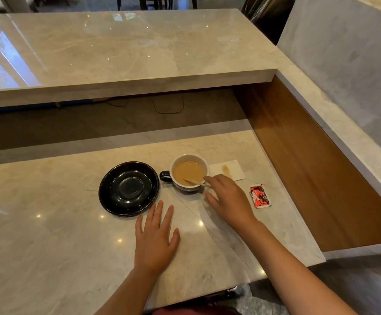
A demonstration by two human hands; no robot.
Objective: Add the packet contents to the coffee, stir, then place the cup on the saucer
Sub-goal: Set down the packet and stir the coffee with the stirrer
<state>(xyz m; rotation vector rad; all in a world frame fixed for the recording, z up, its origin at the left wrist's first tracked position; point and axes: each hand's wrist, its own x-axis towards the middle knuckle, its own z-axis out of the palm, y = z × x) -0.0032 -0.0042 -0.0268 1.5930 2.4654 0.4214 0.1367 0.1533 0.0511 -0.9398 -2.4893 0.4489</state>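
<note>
A cup [189,172], white inside with a black handle pointing left, holds light brown coffee on the marble counter. A thin wooden stirrer [194,182] leans in it, tip in the coffee. My right hand [228,197] pinches the stirrer's near end at the cup's right rim. To the left of the cup lies an empty black saucer [128,188]. My left hand [156,238] rests flat on the counter just in front of the saucer, fingers spread, holding nothing. A red, black and white packet [260,196] lies to the right of my right hand.
A white napkin [228,170] with a brown stain lies behind the cup on the right. A raised marble ledge [126,87] runs across the back, and a wooden side wall [310,169] bounds the counter's right side. The counter's front edge [207,294] is near my forearms.
</note>
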